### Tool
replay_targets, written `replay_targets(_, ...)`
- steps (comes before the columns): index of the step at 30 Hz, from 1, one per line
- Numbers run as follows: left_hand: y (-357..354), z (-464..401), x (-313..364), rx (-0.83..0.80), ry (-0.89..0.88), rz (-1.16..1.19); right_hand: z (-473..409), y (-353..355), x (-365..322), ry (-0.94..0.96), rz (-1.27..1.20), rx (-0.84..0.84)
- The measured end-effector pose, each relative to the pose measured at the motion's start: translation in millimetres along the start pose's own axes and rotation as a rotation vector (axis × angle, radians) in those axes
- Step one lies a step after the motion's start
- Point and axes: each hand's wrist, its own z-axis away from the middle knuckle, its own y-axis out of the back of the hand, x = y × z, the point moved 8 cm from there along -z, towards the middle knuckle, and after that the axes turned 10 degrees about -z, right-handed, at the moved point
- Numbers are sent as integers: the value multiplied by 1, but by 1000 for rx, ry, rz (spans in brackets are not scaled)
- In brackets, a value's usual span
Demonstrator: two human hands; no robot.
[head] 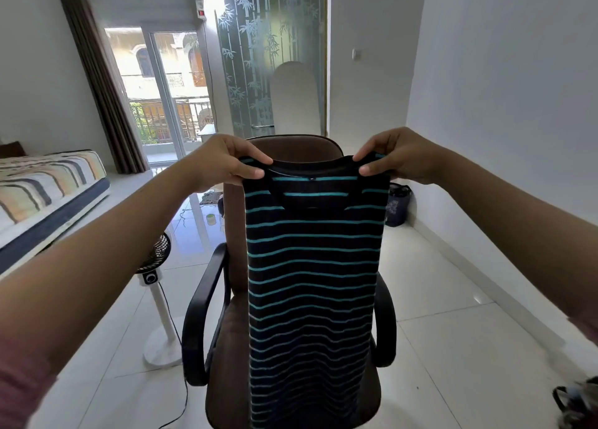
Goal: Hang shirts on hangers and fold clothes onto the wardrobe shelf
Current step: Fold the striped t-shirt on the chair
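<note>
Dark ribbed knit with thin teal stripes: the shirt (314, 266) is hanging full length, its lower part narrowing, in front of a brown padded office chair (291, 150). The left hand (223, 160) is pinching one shoulder, the right hand (398, 156) the other, thumbs pressing the collar's edges. A dark fabric bag (397, 205) is sitting by the right wall, contents unclear. A white pedestal fan (158, 266) is standing on glossy tiles.

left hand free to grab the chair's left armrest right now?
Probably not as things stand. The left hand is pinching one shoulder of the striped shirt, sharing the hold with the right hand. The armrest itself sits unobstructed below; letting go would drop that corner.
</note>
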Motion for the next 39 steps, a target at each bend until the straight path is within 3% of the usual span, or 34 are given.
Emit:
replay_targets(14, 13, -42, -37, 45, 56, 236, -48, 7, 15, 7, -150, 2)
replay_targets(39, 102, -226, -145, 68, 51, 147, -262, 37, 76, -81, -108, 150)
